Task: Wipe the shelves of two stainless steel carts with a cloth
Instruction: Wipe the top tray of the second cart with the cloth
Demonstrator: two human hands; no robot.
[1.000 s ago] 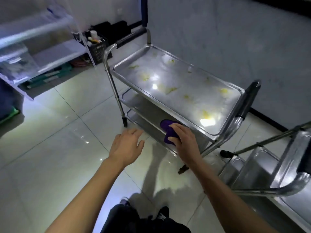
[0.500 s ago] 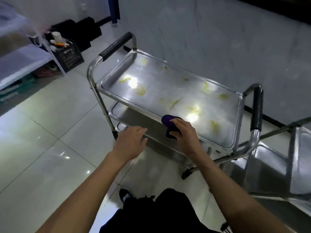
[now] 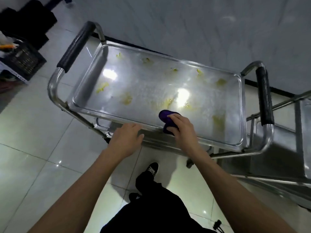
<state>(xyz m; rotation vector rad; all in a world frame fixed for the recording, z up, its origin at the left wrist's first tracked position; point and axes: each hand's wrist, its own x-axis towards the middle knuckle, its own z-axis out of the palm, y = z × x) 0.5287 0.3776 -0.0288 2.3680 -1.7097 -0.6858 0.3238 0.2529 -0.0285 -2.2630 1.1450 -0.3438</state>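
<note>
A stainless steel cart (image 3: pixel 235 145) stands in front of me, its top shelf smeared with several yellow-green spots. My right hand (image 3: pixel 182 126) holds a purple cloth (image 3: pixel 165 116) over the near edge of that top shelf. My left hand (image 3: pixel 126 137) hovers with fingers apart just before the shelf's front rim, holding nothing. Black-padded handles (image 3: pixel 75 46) sit at both ends of the cart. A second steel cart (image 3: pixel 304 130) shows at the right edge, partly out of view. The first cart's lower shelves are mostly hidden under the top one.
A grey marble wall runs right behind the cart. A black plastic crate (image 3: pixel 23 59) and dark boxes sit on the tiled floor at the far left. My dark trousers and a black shoe (image 3: pixel 152 169) are just before the cart's wheel.
I have stepped closer and stand over the cart. My right hand has lifted the cloth from the lower shelf level up onto the top shelf's near edge. My left hand has moved up to the rim.
</note>
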